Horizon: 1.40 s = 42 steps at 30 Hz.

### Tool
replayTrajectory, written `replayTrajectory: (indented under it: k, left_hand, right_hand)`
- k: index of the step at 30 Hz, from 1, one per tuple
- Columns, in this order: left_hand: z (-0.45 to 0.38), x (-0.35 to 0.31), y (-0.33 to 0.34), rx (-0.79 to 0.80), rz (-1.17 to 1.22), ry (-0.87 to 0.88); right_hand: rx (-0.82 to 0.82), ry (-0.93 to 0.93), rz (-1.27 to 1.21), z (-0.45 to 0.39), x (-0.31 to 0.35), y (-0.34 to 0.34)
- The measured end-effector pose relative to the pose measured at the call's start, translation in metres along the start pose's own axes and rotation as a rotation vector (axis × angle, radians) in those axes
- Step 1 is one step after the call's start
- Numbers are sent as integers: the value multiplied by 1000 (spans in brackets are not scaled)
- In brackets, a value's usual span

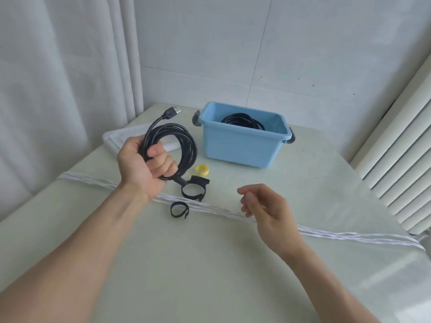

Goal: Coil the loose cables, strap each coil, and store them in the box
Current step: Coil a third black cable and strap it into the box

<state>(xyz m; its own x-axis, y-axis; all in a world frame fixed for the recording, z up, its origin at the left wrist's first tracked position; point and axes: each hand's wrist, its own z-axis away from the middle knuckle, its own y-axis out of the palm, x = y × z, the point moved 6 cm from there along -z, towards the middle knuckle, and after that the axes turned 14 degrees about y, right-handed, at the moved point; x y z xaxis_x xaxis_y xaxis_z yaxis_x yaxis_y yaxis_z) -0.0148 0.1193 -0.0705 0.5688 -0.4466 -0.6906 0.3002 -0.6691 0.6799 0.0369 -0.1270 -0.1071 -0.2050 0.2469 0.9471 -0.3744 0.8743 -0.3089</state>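
Black cable coil (179,145) held up over the table's (210,264) far left part, left hand (145,165) curled round its near-left side; fingers cover part of the loops. USB plug (173,111) sticks up and away at the top. Second black coil (242,121) in the blue box (240,145), lower half hidden by the front wall. Right hand (263,206) hovers empty, fingers loosely bent, slightly blurred. Black strap loop (192,188) just below the held coil, touching or not unclear. Smaller black strap (179,209) nearer, yellow strap roll (202,170) beside the box. Bare tabletop in front; both forearms cut off at the frame's lower edge.
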Motion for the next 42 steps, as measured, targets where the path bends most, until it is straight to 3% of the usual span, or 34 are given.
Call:
replayTrajectory:
  k: [5, 9, 12, 15, 20, 27, 33, 37, 42]
  left_hand:
    - [-7, -5, -14, -94, 3, 20]
    - [-10, -2, -17, -118, 22, 10]
    - [-9, -1, -16, -132, 32, 11]
    - [-9, 0, -16, -124, 9, 19]
    - [-7, 2, -13, -105, -23, 39]
    - [-8, 4, -18, -140, -100, 61]
    - [-6, 9, -18, -130, -131, 48]
    - [-5, 12, -13, -102, -146, 58]
    - [-6, 8, -17, -162, -146, 139]
  right_hand:
    - [170, -129, 579, -4, 30, 60]
    - [284, -143, 790, -22, 35, 103]
    - [254, -212, 749, -28, 38, 117]
    - [116, -283, 645, -30, 47, 106]
    - [-49, -39, 799, -55, 29, 70]
    - [-274, 128, 950, -76, 21, 42]
    - [-193, 289, 939, -78, 11, 31]
    - [-165, 118, 762, -80, 33, 43]
    - [45, 66, 954, -92, 32, 87]
